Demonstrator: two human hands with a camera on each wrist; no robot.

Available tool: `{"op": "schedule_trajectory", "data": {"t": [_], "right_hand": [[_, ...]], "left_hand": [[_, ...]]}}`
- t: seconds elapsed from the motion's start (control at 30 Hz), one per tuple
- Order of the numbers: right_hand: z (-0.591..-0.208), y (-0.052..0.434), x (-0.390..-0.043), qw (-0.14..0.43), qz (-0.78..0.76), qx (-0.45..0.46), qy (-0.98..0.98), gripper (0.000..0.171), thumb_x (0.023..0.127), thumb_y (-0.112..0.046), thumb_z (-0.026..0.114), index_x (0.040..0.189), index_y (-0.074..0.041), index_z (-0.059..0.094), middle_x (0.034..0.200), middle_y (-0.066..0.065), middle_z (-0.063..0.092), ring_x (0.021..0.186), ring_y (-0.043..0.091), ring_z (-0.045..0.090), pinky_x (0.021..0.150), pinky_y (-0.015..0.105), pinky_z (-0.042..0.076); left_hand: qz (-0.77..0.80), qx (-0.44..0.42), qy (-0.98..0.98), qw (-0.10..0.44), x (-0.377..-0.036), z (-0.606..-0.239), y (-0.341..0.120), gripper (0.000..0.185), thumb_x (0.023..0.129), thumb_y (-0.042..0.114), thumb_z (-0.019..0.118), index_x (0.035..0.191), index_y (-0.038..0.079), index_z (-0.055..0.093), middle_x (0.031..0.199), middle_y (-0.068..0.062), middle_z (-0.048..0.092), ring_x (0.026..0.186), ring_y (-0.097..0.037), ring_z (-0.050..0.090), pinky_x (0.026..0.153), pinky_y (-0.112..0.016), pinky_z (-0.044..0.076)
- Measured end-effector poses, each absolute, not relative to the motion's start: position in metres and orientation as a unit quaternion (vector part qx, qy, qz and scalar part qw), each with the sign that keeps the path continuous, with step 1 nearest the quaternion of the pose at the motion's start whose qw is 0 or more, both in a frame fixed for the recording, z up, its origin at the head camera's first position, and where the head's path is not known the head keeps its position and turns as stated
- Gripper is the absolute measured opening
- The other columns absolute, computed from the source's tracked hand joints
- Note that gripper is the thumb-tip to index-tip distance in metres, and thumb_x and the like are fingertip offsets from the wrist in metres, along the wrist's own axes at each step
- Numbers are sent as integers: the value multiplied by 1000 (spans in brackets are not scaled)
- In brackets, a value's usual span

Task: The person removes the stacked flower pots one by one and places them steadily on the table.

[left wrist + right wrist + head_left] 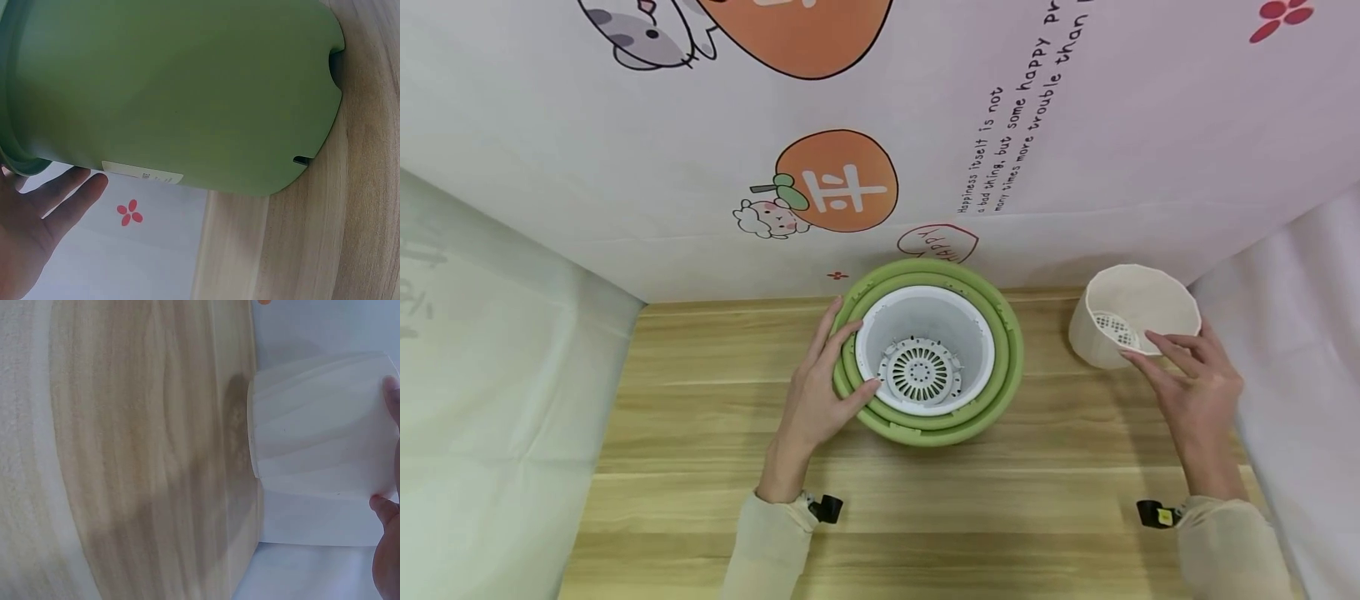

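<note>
Several flowerpots are nested in the middle of the table in the head view: an outer green pot, another green rim inside it, and a white pot with a slotted, perforated bottom. My left hand grips the left side of the stack, thumb and a finger over the rims and other fingers outside. The left wrist view shows the outer pot's smooth green wall with a paper label and notches at its base. At the right, my right hand holds the near-right rim of a separate white flowerpot, tilted, with holes in its bottom.
The wooden table runs beneath both pots. Behind it stands a white printed cloth; plain cloth hangs at the left and right, with the separate pot close to the right corner.
</note>
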State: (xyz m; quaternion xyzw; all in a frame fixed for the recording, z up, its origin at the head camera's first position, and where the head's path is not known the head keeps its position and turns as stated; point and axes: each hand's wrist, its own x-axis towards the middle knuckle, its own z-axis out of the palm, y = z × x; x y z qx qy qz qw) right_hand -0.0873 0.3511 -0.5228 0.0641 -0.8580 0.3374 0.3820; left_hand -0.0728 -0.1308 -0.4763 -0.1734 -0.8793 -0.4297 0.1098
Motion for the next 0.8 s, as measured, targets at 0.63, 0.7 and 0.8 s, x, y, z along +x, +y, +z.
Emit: {"op": "schedule_trajectory", "data": {"t": [0.63, 0.7, 0.8], "right_hand": [[-534, 357, -84, 366, 341, 45, -865, 37, 56, 5, 93, 90, 1, 79, 86, 31, 68, 124, 45, 53, 111, 45, 37], [-535, 356, -84, 366, 340, 45, -865, 38, 55, 6, 93, 89, 1, 79, 85, 30, 68, 124, 45, 54, 111, 45, 37], [-535, 356, -84, 368, 338, 48, -865, 36, 54, 6, 93, 88, 2, 79, 85, 30, 69, 123, 46, 54, 111, 45, 37]], "left_hand": [[-431, -173, -879, 109, -76, -476, -130, 79, 85, 65, 58, 143, 12, 50, 165, -3, 19, 143, -27, 36, 90, -49, 54], [-431, -173, -879, 108, -77, -476, -131, 79, 85, 64, 58, 143, 12, 50, 165, -5, 19, 143, -27, 35, 91, -50, 53], [-430, -173, -880, 105, -77, -475, -132, 77, 84, 60, 61, 143, 12, 50, 165, -5, 19, 144, -26, 34, 88, -49, 54]]}}
